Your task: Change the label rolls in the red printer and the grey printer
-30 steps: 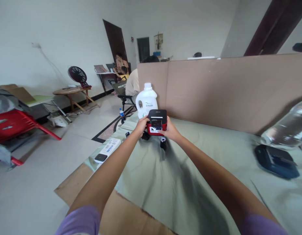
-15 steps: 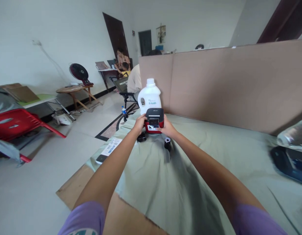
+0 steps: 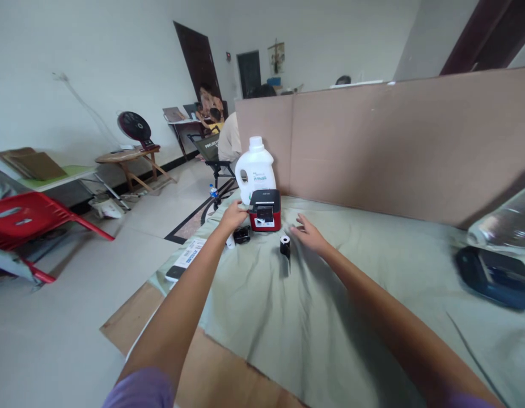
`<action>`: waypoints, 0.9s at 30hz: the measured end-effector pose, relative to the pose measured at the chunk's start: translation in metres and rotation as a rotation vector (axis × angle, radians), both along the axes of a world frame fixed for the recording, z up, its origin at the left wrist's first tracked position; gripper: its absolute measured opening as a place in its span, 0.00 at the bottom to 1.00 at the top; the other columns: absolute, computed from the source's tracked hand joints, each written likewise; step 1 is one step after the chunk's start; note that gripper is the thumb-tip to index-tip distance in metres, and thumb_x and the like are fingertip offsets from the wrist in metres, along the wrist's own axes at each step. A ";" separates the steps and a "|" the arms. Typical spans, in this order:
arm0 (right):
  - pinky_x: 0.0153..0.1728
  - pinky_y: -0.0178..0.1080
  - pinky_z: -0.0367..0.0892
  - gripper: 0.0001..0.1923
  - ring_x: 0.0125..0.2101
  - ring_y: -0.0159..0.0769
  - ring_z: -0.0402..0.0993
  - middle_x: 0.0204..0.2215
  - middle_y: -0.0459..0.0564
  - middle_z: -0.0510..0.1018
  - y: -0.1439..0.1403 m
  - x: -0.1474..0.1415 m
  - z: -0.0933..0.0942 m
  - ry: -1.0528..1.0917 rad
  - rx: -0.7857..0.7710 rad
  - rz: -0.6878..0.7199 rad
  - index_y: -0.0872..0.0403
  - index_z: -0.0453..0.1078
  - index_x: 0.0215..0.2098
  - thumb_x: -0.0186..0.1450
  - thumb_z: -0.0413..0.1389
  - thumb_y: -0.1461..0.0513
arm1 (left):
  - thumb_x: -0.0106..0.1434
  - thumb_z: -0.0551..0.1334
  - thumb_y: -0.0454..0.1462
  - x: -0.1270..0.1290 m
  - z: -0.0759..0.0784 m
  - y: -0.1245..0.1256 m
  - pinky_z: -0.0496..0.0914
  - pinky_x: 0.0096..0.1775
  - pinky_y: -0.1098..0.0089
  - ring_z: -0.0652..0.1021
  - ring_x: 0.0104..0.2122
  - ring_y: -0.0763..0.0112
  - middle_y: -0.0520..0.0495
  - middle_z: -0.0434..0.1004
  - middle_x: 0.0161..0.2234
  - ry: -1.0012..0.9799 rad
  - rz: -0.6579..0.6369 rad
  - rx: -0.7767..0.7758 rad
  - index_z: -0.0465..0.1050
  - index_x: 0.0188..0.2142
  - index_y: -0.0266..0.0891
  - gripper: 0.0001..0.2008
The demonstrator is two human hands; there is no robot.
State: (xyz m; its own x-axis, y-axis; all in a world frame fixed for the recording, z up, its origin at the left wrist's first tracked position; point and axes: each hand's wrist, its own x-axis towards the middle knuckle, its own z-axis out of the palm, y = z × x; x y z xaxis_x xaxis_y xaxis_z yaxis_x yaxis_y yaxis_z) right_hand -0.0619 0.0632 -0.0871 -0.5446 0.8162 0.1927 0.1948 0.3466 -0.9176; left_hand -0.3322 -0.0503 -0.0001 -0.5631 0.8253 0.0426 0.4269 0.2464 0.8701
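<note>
Resting on the green cloth (image 3: 330, 294) that covers the counter, a small red and black printer (image 3: 265, 210) stands at about 12 o'clock from the person, just in front of a white jug (image 3: 254, 170) and near the brown cardboard screen (image 3: 394, 141). The left hand (image 3: 233, 216) lies at the printer's 9 o'clock side, fingers loosely curled and touching or nearly touching its edge; it grips nothing that can be made out. The right hand (image 3: 308, 234) hovers low over the cloth at the printer's 4 o'clock, apart from it, with fingers spread and palm down, holding nothing. A small black roll (image 3: 284, 246) stands upright just at the right hand's 8 o'clock, between the two hands. A small black object (image 3: 242, 234) sits on the cloth directly below the left hand, at its 6 o'clock. Further toward 8 o'clock, at the counter's corner, lie a white printed leaflet (image 3: 191, 253) and a dark phone (image 3: 175, 273). Far out at 3 o'clock a dark blue device (image 3: 494, 276) rests on the cloth beneath a blurred clear plastic bottle (image 3: 504, 221). Beyond the counter, at 11 o'clock, a person in a light shirt (image 3: 229, 137) sits on a chair with their back turned.
</note>
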 end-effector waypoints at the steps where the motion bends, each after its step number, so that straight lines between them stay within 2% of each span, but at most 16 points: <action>1: 0.61 0.60 0.64 0.43 0.57 0.53 0.74 0.63 0.62 0.70 -0.004 0.024 -0.005 -0.003 -0.015 -0.025 0.50 0.57 0.69 0.62 0.61 0.44 | 0.44 0.67 0.32 -0.003 0.000 -0.007 0.70 0.47 0.63 0.79 0.46 0.54 0.42 0.84 0.42 0.077 -0.040 -0.085 0.76 0.48 0.41 0.28; 5: 0.63 0.59 0.64 0.38 0.61 0.52 0.71 0.61 0.60 0.73 -0.042 0.130 -0.008 -0.036 -0.068 -0.027 0.49 0.63 0.66 0.63 0.59 0.41 | 0.35 0.73 0.32 -0.001 -0.011 -0.027 0.67 0.52 0.58 0.78 0.47 0.46 0.43 0.83 0.40 0.367 -0.157 -0.320 0.78 0.34 0.45 0.22; 8: 0.62 0.61 0.65 0.32 0.62 0.54 0.69 0.62 0.58 0.73 -0.088 0.205 0.002 -0.075 -0.070 -0.022 0.45 0.67 0.64 0.65 0.58 0.43 | 0.40 0.72 0.33 0.009 -0.020 -0.034 0.60 0.58 0.51 0.76 0.51 0.43 0.43 0.82 0.45 0.681 -0.220 -0.431 0.78 0.38 0.46 0.22; 10: 0.62 0.61 0.66 0.29 0.62 0.54 0.69 0.61 0.57 0.74 -0.120 0.245 0.008 -0.083 -0.079 -0.045 0.42 0.68 0.63 0.66 0.57 0.44 | 0.44 0.69 0.31 0.015 -0.023 -0.035 0.56 0.60 0.48 0.75 0.52 0.44 0.42 0.82 0.47 0.758 -0.236 -0.455 0.76 0.42 0.45 0.22; 12: 0.61 0.59 0.68 0.27 0.60 0.53 0.72 0.58 0.57 0.76 -0.148 0.273 0.009 -0.063 -0.076 -0.093 0.42 0.68 0.62 0.67 0.56 0.44 | 0.47 0.67 0.30 0.019 -0.023 -0.036 0.55 0.60 0.47 0.75 0.53 0.44 0.41 0.81 0.48 0.816 -0.248 -0.471 0.75 0.44 0.44 0.22; 15: 0.58 0.58 0.71 0.25 0.54 0.51 0.77 0.52 0.59 0.80 -0.171 0.290 0.006 -0.019 -0.014 -0.175 0.45 0.70 0.59 0.69 0.54 0.45 | 0.51 0.65 0.32 0.027 -0.019 -0.040 0.58 0.58 0.49 0.75 0.54 0.44 0.38 0.80 0.51 0.887 -0.259 -0.484 0.74 0.46 0.43 0.21; 19: 0.54 0.57 0.73 0.24 0.47 0.48 0.79 0.49 0.58 0.81 -0.173 0.283 0.002 -0.043 0.119 -0.214 0.49 0.70 0.57 0.68 0.55 0.48 | 0.55 0.63 0.37 0.042 -0.009 -0.046 0.65 0.53 0.55 0.77 0.52 0.44 0.37 0.78 0.52 0.950 -0.276 -0.483 0.75 0.49 0.43 0.20; 24: 0.52 0.53 0.73 0.23 0.45 0.45 0.79 0.48 0.57 0.80 -0.170 0.281 0.003 -0.049 0.171 -0.207 0.51 0.68 0.57 0.68 0.53 0.51 | 0.57 0.63 0.43 0.054 0.004 -0.043 0.70 0.45 0.62 0.79 0.49 0.47 0.37 0.80 0.50 0.909 -0.328 -0.461 0.68 0.60 0.42 0.30; 27: 0.51 0.52 0.73 0.23 0.44 0.44 0.78 0.48 0.57 0.79 -0.170 0.284 0.004 -0.032 0.156 -0.209 0.51 0.68 0.56 0.67 0.53 0.51 | 0.55 0.64 0.45 0.053 0.011 -0.034 0.71 0.43 0.64 0.80 0.46 0.48 0.36 0.82 0.46 0.878 -0.349 -0.518 0.73 0.55 0.39 0.28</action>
